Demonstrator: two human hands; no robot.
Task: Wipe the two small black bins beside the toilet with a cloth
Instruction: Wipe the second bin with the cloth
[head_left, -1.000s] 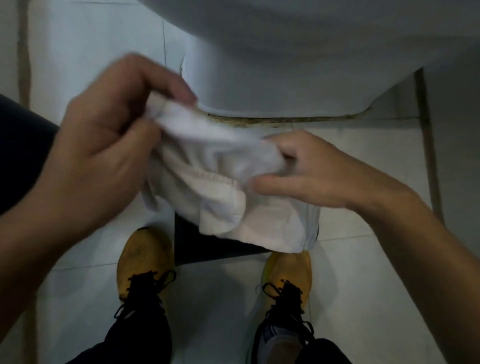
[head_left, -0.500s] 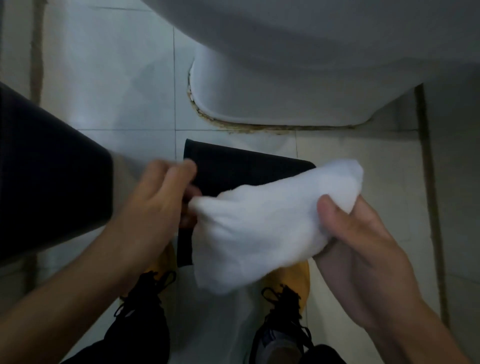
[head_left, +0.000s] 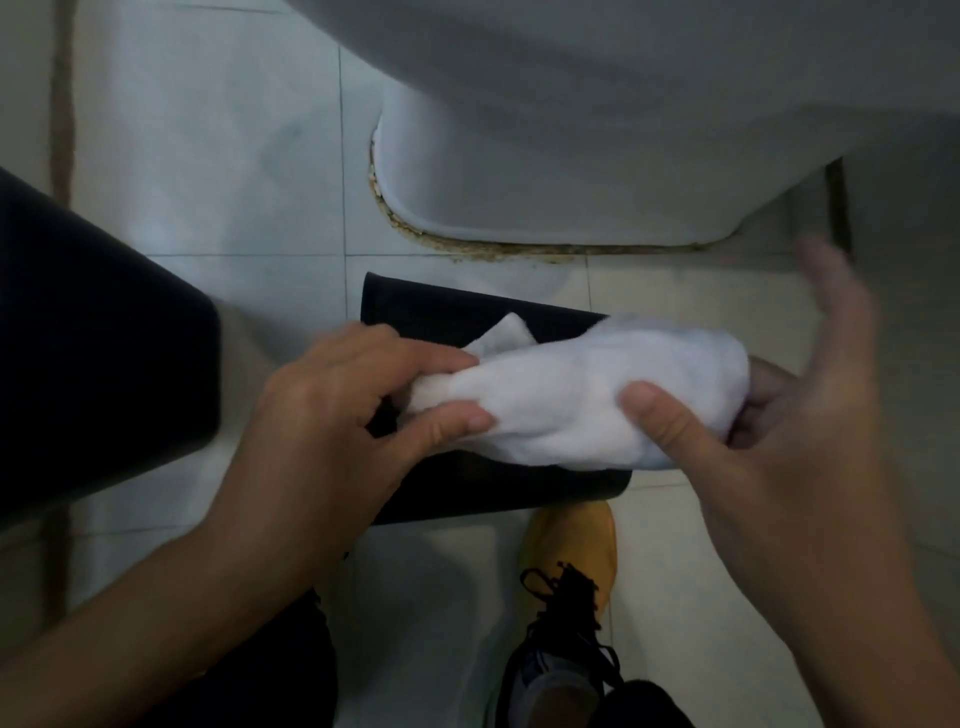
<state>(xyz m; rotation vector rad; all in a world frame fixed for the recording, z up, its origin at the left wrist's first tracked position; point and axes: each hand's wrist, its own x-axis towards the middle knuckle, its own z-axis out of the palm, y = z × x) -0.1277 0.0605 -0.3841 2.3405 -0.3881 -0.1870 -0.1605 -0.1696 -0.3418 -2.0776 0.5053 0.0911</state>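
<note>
Left hand (head_left: 332, 415) and right hand (head_left: 769, 447) both grip bunched white cloth (head_left: 587, 395) over black bin (head_left: 467, 322); bare floor (head_left: 208, 156) beyond left hand.

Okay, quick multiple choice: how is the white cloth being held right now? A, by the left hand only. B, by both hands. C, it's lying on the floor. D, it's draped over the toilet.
B: the left hand pinches one end of the white cloth and the right hand grips the other.

The white cloth (head_left: 587, 395), spread open half a second ago, is now bunched lengthwise between the left hand (head_left: 337, 431) and right hand (head_left: 769, 441), whose blurred fingers have apparently lifted away.
</note>
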